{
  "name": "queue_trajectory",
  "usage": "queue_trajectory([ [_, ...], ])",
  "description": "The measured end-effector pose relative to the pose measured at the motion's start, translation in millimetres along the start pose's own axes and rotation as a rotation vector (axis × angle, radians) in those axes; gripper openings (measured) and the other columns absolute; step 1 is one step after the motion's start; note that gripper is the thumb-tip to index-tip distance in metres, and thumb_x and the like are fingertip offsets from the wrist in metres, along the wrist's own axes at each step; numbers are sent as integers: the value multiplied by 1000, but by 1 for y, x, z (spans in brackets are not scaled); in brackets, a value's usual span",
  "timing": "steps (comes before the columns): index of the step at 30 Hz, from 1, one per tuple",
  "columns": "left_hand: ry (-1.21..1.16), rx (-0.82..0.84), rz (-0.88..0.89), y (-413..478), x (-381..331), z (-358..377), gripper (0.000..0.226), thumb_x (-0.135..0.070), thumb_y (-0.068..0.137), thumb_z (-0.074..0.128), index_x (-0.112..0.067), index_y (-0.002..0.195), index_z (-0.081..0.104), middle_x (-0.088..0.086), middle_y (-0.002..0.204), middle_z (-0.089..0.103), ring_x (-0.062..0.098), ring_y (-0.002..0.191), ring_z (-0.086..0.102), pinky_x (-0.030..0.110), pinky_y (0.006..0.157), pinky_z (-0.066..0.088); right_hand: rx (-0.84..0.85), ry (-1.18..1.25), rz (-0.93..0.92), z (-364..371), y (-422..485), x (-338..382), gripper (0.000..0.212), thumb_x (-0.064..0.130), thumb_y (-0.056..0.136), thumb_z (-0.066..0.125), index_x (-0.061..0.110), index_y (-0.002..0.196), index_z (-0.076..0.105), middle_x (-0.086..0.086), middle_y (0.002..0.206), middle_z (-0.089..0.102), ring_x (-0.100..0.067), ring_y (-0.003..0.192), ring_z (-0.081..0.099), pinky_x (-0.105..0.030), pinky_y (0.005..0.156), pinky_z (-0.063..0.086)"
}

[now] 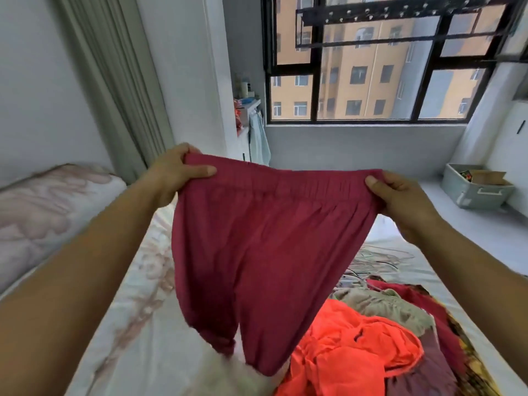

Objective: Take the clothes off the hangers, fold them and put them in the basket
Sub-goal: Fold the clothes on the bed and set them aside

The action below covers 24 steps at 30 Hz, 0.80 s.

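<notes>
I hold a pair of dark red shorts (257,244) up in the air by the elastic waistband, stretched flat between both hands. My left hand (178,170) pinches the left end of the waistband, thumb in front. My right hand (400,198) pinches the right end the same way. The two legs hang down over the bed. Below them on the bed lies a heap of clothes: an orange garment (357,347), a beige one (383,307) and dark red fabric (428,298). Several wire hangers (377,261) lie beyond the heap.
The bed (137,324) has a pale floral sheet, with a pillow (48,210) at the left. A grey storage bin (474,190) stands on the window ledge at the right. A curtain (114,81) hangs at the left and a large window (371,67) is ahead.
</notes>
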<state>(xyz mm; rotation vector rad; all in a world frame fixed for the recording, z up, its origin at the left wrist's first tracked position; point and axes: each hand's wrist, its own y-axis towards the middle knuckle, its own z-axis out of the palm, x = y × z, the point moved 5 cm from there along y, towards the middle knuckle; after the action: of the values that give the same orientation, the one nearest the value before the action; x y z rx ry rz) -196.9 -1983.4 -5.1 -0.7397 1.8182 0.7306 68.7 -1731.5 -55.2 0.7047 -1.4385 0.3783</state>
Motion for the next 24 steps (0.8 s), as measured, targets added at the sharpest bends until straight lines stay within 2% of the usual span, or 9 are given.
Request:
queue_trajectory([
  [2,59,-10,36,-27,-37,-6,27,-8,74,74,-17,92,56,2,87,56,17,76,56,19,52,50,14,23,-33,-6,-14,25,24,12,94,51,12,117,60,9,82,69,-4,69,64,-16,56,53],
  [3,94,6,48,-41,-51,-9,28,-10,73,75,-18,93,56,2,89,57,18,78,56,20,53,50,21,34,-44,-10,-21,36,24,13,95,51,11,118,59,5,86,67,-6,71,62,-15,56,52],
  [8,413,98,17,-114,-86,-18,22,-20,74,74,-12,92,65,4,92,67,20,87,61,29,83,47,56,100,-40,-17,-60,69,28,13,96,49,9,122,57,4,92,64,-7,77,60,-16,59,50],
  [11,325,43,37,-144,-96,-25,10,-15,82,67,-10,84,59,2,78,64,20,79,58,26,73,46,90,119,-54,-10,-82,89,27,14,97,46,11,122,56,6,92,62,-5,78,58,-17,62,47],
  [13,227,-2,61,-161,-106,-30,11,-12,86,63,-13,78,54,-4,66,63,17,72,57,25,67,45,87,106,-110,-8,-92,111,25,17,98,45,14,121,55,4,99,62,-7,84,58,-18,67,47],
  [16,185,-87,119,-177,-136,-44,16,-11,83,66,-16,76,52,2,73,60,19,73,57,31,72,49,35,28,-257,-12,-102,153,18,22,99,43,22,113,55,-1,112,60,-15,100,57,-29,85,49],
  [19,143,-182,214,-189,-179,-63,20,-9,80,69,-16,78,51,4,76,56,18,71,55,31,73,48,-57,-39,-413,-12,-112,200,16,25,100,39,25,108,53,5,103,58,-14,97,54,-30,84,47],
  [21,103,-205,274,-200,-207,-76,20,-9,79,70,-16,79,51,3,78,57,17,72,56,30,74,50,-111,-63,-492,-10,-120,233,17,26,101,37,24,109,52,4,105,57,-13,98,54,-27,85,46],
  [24,13,-122,306,-216,-228,-97,22,-14,68,72,-12,86,60,2,79,66,17,77,62,24,70,57,-108,-38,-537,2,-133,278,23,25,101,37,17,114,54,4,100,57,-12,95,53,-28,86,45],
])
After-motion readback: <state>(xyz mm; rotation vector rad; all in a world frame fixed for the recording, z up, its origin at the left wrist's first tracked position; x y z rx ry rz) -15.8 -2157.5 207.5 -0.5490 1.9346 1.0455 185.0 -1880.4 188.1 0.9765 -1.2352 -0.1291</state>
